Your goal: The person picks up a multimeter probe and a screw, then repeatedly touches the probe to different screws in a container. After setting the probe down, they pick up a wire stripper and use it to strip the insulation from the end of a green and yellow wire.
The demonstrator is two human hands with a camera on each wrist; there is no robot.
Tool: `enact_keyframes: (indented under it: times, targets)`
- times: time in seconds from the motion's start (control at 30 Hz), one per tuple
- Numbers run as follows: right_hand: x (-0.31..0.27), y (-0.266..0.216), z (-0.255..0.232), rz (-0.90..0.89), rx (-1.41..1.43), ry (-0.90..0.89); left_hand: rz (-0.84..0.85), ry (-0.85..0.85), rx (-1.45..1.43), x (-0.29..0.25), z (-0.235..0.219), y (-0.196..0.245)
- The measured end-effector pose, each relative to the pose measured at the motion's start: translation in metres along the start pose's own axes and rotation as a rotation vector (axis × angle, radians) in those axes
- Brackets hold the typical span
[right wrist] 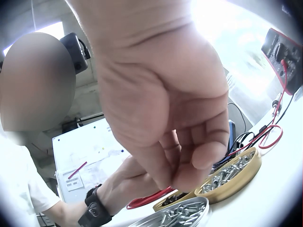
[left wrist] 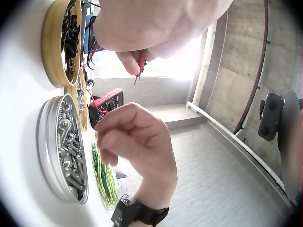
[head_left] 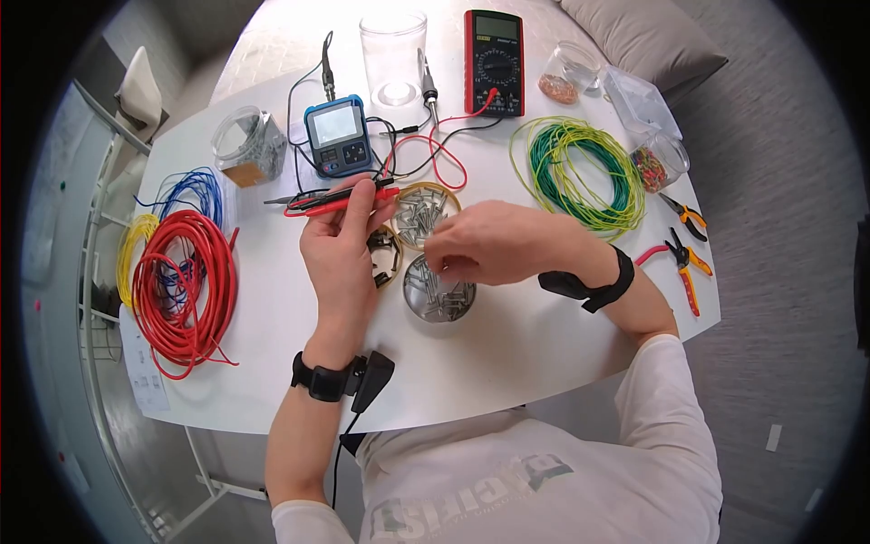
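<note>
My left hand [head_left: 340,240] grips a red test probe [head_left: 328,207] and a black test probe [head_left: 340,194] together, raised above the table. In the left wrist view, thin metal tips [left wrist: 137,80] stick out past its fingers. Over the round tins hovers my right hand [head_left: 489,240], its fingers loosely curled and nothing seen between them. Below it sits a silver tin [head_left: 439,313] of screws. Behind that is a yellow-rimmed tin [head_left: 426,186] with silver screws, and beside it a yellow-rimmed tin [left wrist: 53,42] of dark screws, partly hidden by my left hand in the head view.
A red multimeter [head_left: 494,68], a blue handheld meter [head_left: 337,136], a soldering iron [head_left: 429,86] and a clear jar [head_left: 392,54] stand at the back. Red wire coils [head_left: 186,295] lie left, green-yellow coils [head_left: 584,172] right. Pliers [head_left: 686,218] and wire strippers [head_left: 686,267] lie at the right edge.
</note>
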State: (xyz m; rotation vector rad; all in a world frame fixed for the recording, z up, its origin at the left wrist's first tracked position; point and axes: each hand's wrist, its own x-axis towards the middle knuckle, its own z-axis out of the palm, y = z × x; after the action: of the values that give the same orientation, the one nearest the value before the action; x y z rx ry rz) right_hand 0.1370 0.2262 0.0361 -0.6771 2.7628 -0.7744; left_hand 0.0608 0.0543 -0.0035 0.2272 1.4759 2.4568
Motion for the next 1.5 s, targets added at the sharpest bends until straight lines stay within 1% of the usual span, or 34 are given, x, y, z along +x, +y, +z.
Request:
enact_keyframes:
  times: [0.03,0.07,0.1,0.17,0.6,0.67,0.7,0.77,0.8,0.87,0.9,0.97,1.0,1.03,1.1,1.13,1.17,1.2,1.23,1.27,1.3,1.33,1.43,1.5]
  targets:
    - [0.0,-0.003,0.004,-0.062,-0.037,-0.091,-0.01,0.002,0.003,0.0,0.0,0.0]
    - [-0.002,-0.006,0.005,-0.02,-0.087,-0.186,-0.012,0.004,0.003,0.0,0.0,0.001]
    - [-0.003,-0.008,0.008,-0.02,-0.086,-0.189,-0.015,0.001,0.004,0.0,0.001,0.001]
    - [-0.003,-0.01,0.014,0.016,-0.17,-0.224,-0.018,0.001,0.003,-0.001,0.001,0.001]
    - [0.0,-0.011,0.019,0.023,-0.195,-0.206,-0.018,-0.01,0.008,-0.001,0.002,0.002]
    - [0.0,-0.011,0.015,0.0,-0.159,-0.126,-0.016,-0.01,0.007,-0.001,0.002,0.003]
    - [0.0,-0.011,0.011,-0.001,-0.16,-0.126,-0.015,-0.005,0.006,-0.001,0.002,0.003]
    - [0.001,-0.006,0.001,-0.006,0.016,-0.066,-0.012,0.0,0.004,-0.001,0.001,0.003]
    - [0.003,-0.003,-0.003,-0.007,0.014,-0.066,-0.011,0.003,-0.001,0.0,0.001,0.003]
    - [0.006,0.003,-0.009,0.152,0.295,-0.033,-0.006,0.006,-0.006,0.0,0.001,0.002]
    - [0.007,0.006,-0.009,0.151,0.293,-0.032,-0.006,0.001,-0.007,-0.001,0.001,0.002]
    - [0.008,0.014,-0.008,0.22,0.468,0.126,-0.004,-0.005,-0.006,-0.001,0.001,0.002]
    - [0.01,0.018,-0.011,0.243,0.497,0.118,-0.003,-0.006,-0.014,0.0,0.001,0.002]
    - [0.013,0.024,-0.01,0.242,0.496,0.119,-0.003,-0.008,-0.023,0.0,0.001,0.002]
    - [0.017,0.033,-0.007,0.242,0.676,0.182,-0.011,-0.013,-0.02,0.0,0.001,0.001]
    - [0.017,0.034,-0.007,0.243,0.675,0.183,-0.018,-0.018,-0.018,0.0,0.001,0.001]
    - [0.017,0.034,-0.007,0.224,0.757,0.22,-0.019,-0.019,-0.018,-0.001,0.001,0.001]
    - [0.017,0.033,-0.007,0.205,0.839,0.257,-0.028,-0.042,-0.011,-0.001,0.002,0.001]
    - [0.017,0.033,-0.008,0.205,0.839,0.258,-0.037,-0.066,-0.005,-0.002,0.002,0.001]
    - [0.017,0.032,-0.008,0.218,0.916,0.285,-0.038,-0.066,-0.005,-0.003,0.001,0.002]
    - [0.017,0.031,-0.008,0.23,0.992,0.313,-0.058,-0.101,0.03,-0.003,0.001,0.002]
    - [0.016,0.029,-0.009,0.23,0.993,0.313,-0.077,-0.136,0.065,-0.003,0.0,0.002]
    - [0.015,0.026,-0.012,0.25,1.06,0.325,-0.085,-0.147,0.058,-0.004,0.001,0.002]
    - [0.014,0.027,-0.013,0.247,1.018,0.268,-0.089,-0.151,0.063,-0.004,0.001,0.002]
